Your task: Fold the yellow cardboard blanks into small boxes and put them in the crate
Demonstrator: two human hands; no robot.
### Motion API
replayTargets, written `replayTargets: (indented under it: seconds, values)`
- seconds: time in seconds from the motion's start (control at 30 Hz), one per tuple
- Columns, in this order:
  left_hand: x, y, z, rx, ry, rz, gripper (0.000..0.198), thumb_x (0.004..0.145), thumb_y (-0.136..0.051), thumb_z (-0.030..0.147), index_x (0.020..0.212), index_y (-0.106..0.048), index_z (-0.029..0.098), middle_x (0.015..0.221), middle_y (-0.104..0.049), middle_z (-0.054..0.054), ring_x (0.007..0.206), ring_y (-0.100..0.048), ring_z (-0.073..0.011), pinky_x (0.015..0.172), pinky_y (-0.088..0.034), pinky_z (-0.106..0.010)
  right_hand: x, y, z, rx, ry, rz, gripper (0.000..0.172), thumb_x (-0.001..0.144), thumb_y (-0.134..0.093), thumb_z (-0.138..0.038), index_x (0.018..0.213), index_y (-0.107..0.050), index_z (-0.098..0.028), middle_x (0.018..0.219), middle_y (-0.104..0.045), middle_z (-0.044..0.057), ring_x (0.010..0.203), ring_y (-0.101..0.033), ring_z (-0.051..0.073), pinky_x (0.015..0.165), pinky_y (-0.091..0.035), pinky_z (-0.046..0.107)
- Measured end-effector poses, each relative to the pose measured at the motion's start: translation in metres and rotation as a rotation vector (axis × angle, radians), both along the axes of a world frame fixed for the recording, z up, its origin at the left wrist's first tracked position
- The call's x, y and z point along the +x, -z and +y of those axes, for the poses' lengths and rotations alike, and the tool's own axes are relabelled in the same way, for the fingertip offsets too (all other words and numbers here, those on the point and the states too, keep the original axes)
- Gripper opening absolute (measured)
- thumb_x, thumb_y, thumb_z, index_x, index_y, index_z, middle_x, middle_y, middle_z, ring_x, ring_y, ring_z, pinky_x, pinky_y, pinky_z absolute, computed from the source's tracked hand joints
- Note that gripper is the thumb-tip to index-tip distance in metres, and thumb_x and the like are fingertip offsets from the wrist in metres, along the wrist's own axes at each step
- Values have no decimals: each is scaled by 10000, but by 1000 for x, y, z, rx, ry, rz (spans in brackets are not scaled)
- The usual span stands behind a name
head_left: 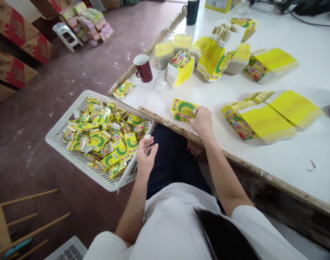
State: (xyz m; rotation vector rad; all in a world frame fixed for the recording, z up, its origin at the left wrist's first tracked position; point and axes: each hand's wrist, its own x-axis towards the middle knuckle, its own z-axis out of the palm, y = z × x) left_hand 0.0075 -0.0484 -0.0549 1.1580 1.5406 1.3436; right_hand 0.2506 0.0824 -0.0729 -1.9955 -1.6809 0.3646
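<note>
Right hand [202, 122] was at the near edge of the table [289, 151], fingers curled down on the right end of a yellow-green packet [181, 110]. It looked pinched at that end, and the rest of the packet stuck out to the left of the fingers, lying flat on the white top just behind the wooden edge strip [165, 121]. Left hand [145, 153] was lower and well apart from that packet, half-curled at the near corner of the white basket [99, 177]. A small white bit [148, 137] was at its fingertips; couldn't tell whether it was gripped or only touched. The basket was heaped with loose packets [102, 139] of the same print. To the right of the held packet, fanned piles of flat yellow sleeves [262, 122] lay on the table, blurred. Further back sat more yellow stacks [216, 54], a red mug [143, 67] near the table's left edge and a dark cup [192, 11] at the far end. Red-printed cartons [10, 68] were on the floor at left.
</note>
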Motion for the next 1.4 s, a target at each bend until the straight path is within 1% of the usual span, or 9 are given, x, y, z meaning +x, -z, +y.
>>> replayTargets:
  seconds: [0.27,0.4,0.47,0.53,0.67,0.97,1.1,1.2,1.4]
  values:
    - [13,-3,-2,-76,191,-148,554,799,-804,522,1207,-644,182,1127,-760,-138,1041,-747,-244,958,-595,-409,0,-29,-25,97,16,304,183,841,-554,-209,993,-459,-246,964,-659,81,856,-617,255,800,-502,400]
    - [29,-13,3,12,292,-417,814,745,-718,765,1357,-582,246,1341,-691,-159,1230,-680,-321,982,-595,-464,-27,-58,-69,83,-352,489,139,822,-550,-169,920,-488,-244,815,-613,16,724,-578,195,692,-463,311]
    - [37,-20,7,26,218,-455,785,827,-533,838,1342,-610,250,1337,-695,-145,1286,-647,-330,1026,-576,-484,-45,-66,-92,-14,-626,622,151,796,-559,-126,879,-501,-239,801,-592,1,695,-546,168,664,-450,285]
    - [42,-25,9,33,122,-380,802,893,-347,851,1297,-651,229,1276,-719,-143,1308,-630,-327,1056,-561,-473,-57,-68,-109,-58,-699,817,122,840,-577,-153,875,-499,-240,822,-577,-4,687,-524,151,640,-450,270]
    - [45,-24,1,68,47,-200,861,841,-296,917,1216,-681,245,1126,-735,-129,1275,-634,-322,986,-596,-432,-61,-62,-122,-77,-686,1089,224,873,-720,-351,953,-536,-251,929,-590,11,795,-551,170,736,-513,311]
    - [44,-28,-4,84,-73,-242,795,836,-124,932,861,-538,254,762,-538,-34,760,-608,-193,766,-586,-338,-80,-46,-140,-229,-649,1091,474,794,-821,-496,1073,-533,-243,886,-597,-15,713,-528,141,613,-466,260]
    - [39,-22,-6,85,8,-266,766,733,-443,972,919,-613,249,901,-664,-50,870,-660,-205,796,-594,-334,-77,-46,-137,-137,-493,1122,375,821,-800,-494,1005,-594,-240,821,-599,-25,711,-544,143,640,-474,268]
    - [38,-17,-8,82,-93,-294,540,758,-727,753,891,-643,236,880,-711,-14,796,-685,-166,764,-596,-294,-66,-49,-132,-89,-446,1134,287,865,-751,-500,908,-650,-235,818,-664,5,716,-602,170,654,-515,303]
    - [1,-44,0,133,-50,-233,617,860,-558,793,1159,-660,263,1155,-758,-90,1069,-736,-269,928,-596,-422,-35,-58,-127,208,-429,751,122,943,-651,-309,905,-764,-288,852,-730,37,766,-654,218,722,-555,386]
